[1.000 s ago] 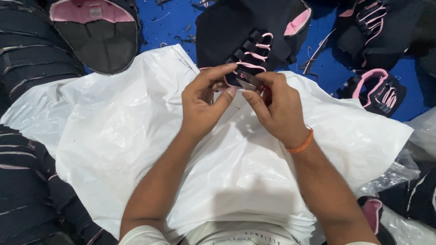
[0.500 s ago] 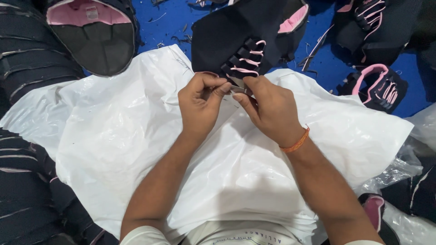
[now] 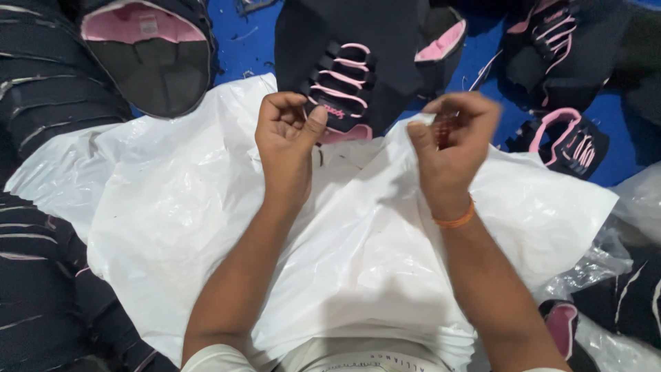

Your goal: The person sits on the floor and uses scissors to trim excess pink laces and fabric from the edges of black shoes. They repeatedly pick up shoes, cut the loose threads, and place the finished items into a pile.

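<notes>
Shoe upper (image 3: 358, 76), black with pink laces, lying at the far edge of a white plastic sheet (image 3: 358, 255) that is spread over the person's lap, just beyond both hands. The left hand (image 3: 286, 141) is curled, thumb pressed against the bent fingers, and pinches something thin at the lower end of the lacing; what exactly is too small to tell, though it looks like a lace end. The right hand (image 3: 451, 148) is raised apart from the left, blurred, its thumb and fingertips closed on a fold of the plastic sheet and perhaps on a small dark item that cannot be made out. An orange band (image 3: 454, 220) circles the right wrist.

Risk, as a judgement: the two hands pull in separate directions, so a lace could slip out of its loops, and the lifted fold of slick plastic could drag the shoe upper off its edge.

Surroundings: more black and pink shoe uppers lie about, one showing its pink lining at the upper left (image 3: 148, 52), others at the upper right (image 3: 564, 41) and right (image 3: 568, 141). Stacks of dark pieces (image 3: 41, 103) crowd the left side. Clear plastic wrapping (image 3: 620, 255) is bunched at the right. Beneath everything a blue surface (image 3: 248, 41) shows, scattered with thread scraps.
</notes>
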